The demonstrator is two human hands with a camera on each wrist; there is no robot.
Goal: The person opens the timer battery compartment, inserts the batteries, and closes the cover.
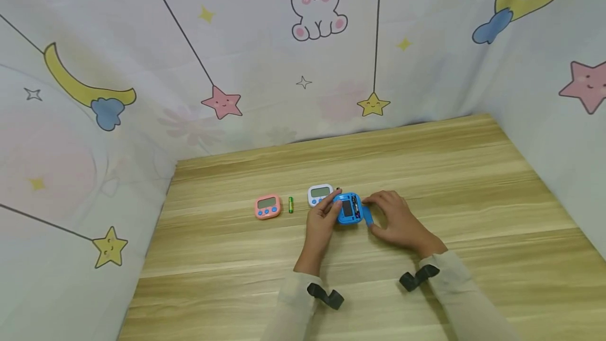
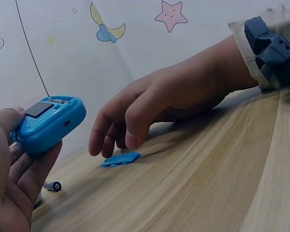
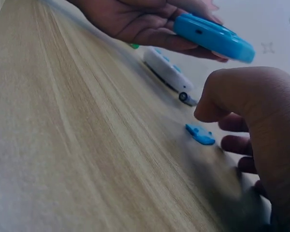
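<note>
My left hand grips a blue digital timer by its edge, thumb on top and fingers below. The timer is raised over the table with its back facing up. Its battery compartment is uncovered, and something lies inside it. Beside the timer, a small blue battery cover lies on the tabletop. My right hand hovers around that cover, fingers loosely bent and thumb apart from them. In the right wrist view, the cover shows beneath the thumb, with a gap between them.
A white timer lies just behind my left hand, with a battery close to its side. Further left are a green battery and a pink timer. Printed fabric walls border the wooden table.
</note>
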